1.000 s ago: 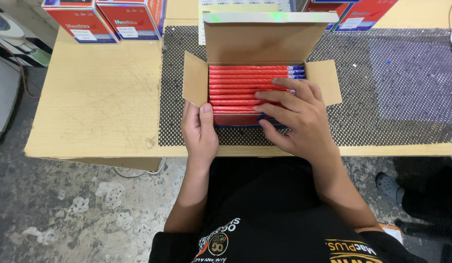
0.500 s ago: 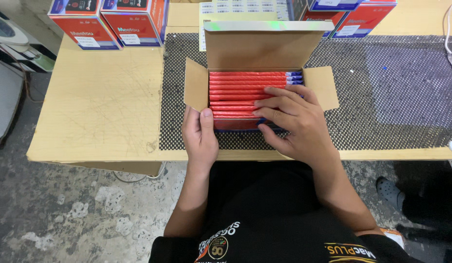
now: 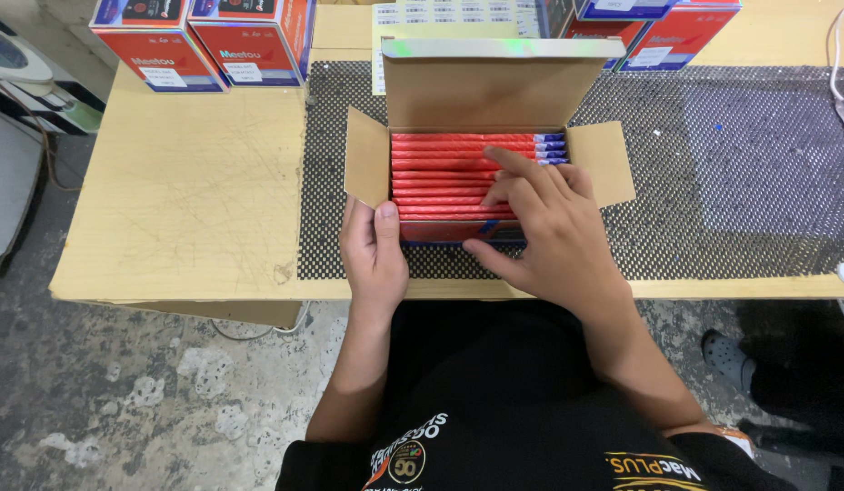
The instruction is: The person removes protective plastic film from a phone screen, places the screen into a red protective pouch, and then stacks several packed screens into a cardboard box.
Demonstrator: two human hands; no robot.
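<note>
An open brown cardboard box [image 3: 494, 86] with a raised lid and two side flaps is sitting on a black perforated rubber mat [image 3: 713, 155], which is lying on a pale wooden table [image 3: 185, 191] with a scratched, worn top. The box is standing near the table's front edge, directly before the person. Inside it, a flat layer of long, slim red packets with blue ends [image 3: 449, 168] is lying side by side, lengthwise across the box, filling it nearly from wall to wall.

The left hand [image 3: 374, 250] is resting against the box's near left corner, thumb pointing up along the left flap and fingers curled around the outside; it is bracing the carton rather than enclosing anything. The right hand [image 3: 544, 227] is lying over the right half of the packets with fingers spread and extended, the fingertips pressing down on the red surfaces and the thumb lying along the box's front wall; nothing is being clasped in it.

At the table's far edge, several red-and-blue printed cartons [image 3: 204, 41] are standing in a row to the left, and more are standing to the right [image 3: 658, 32]. A sheet of small white labels [image 3: 440, 14] is lying behind the lid. Below the table, rough grey concrete floor [image 3: 122, 382] is showing.
</note>
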